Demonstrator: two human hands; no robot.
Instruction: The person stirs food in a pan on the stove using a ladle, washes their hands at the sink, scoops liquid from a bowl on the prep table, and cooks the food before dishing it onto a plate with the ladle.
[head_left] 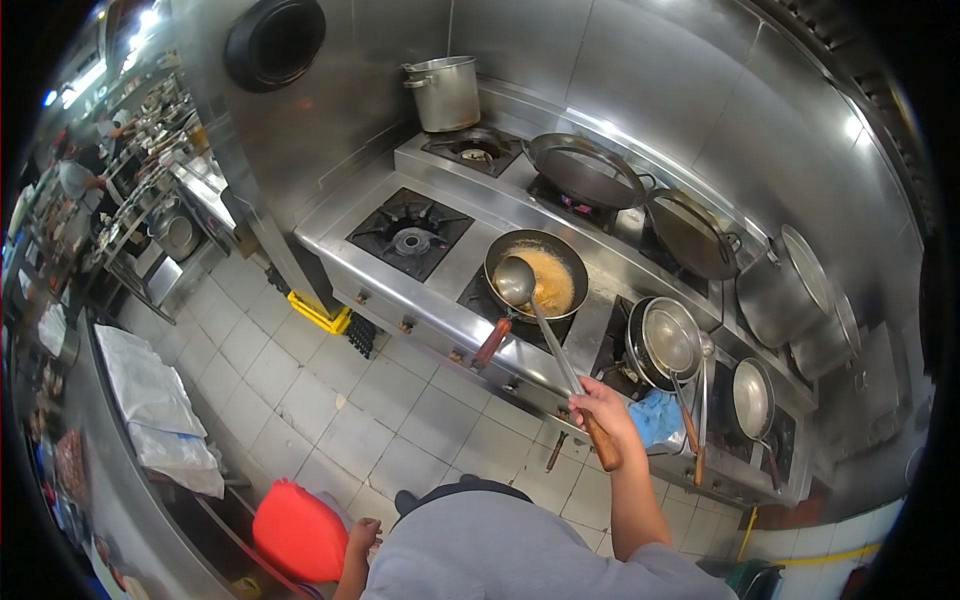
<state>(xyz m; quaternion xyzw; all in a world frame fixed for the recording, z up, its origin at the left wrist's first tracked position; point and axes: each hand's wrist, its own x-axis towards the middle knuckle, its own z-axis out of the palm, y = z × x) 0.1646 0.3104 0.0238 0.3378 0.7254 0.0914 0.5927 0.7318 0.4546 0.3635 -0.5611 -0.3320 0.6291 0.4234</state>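
Note:
My right hand (603, 412) is wrapped round the handle of a long metal ladle (515, 281). The ladle's bowl rests in a dark frying pan (497, 250) that holds a bubbling yellow-brown liquid (548, 280). This pan sits on a front burner, its red-brown handle (492, 343) pointing toward me. Down at my side hangs my left hand (366, 535), fingers curled, beside a red stool (298, 530); whether it holds anything is too small to tell.
An unlit burner (411, 236) lies left of the pan. Stacked pans (671, 340), a blue cloth (656, 420) and another pan (751, 398) are to the right. Woks (585, 172) and tall pots (446, 95) stand behind. People (80, 180) are far left.

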